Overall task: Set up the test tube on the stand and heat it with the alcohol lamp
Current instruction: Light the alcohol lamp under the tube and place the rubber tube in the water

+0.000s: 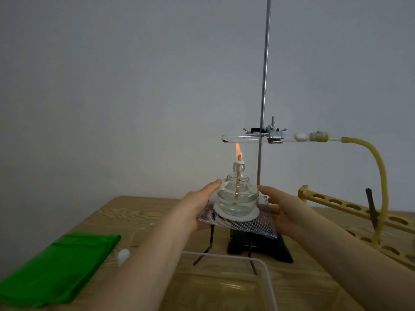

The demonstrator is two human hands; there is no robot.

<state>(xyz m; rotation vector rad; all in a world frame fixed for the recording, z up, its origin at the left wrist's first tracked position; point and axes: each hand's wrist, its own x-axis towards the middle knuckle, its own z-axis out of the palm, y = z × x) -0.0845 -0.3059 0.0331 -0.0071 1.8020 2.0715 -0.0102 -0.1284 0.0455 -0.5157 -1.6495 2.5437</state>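
The test tube (251,138) lies level in the clamp (274,136) on the stand rod (265,86), closed end to the left, with a stopper (318,136) and yellow hose (379,171) at its right end. The lit lamp (237,196) sits on a white disc on the wire mesh (260,227) of a tripod, its flame (238,150) reaching just under the tube's left end. Our left hand (202,205) grips the left edge of the mesh, thumb against the lamp glass; our right hand (283,209) holds the right edge, fingers curled under it as far as we can tell. We judge the step to be centring the flame under the tube. To do it well we slide mesh and lamp together, slowly and level, so the fuel does not slosh. Edges: the lamp has some mesh spare around its disc. Room is free to the left; the wooden rack (359,212) crowds the right, a clear tub (224,283) sits near us, and a green cloth (60,265) lies near left, well apart from the flame.
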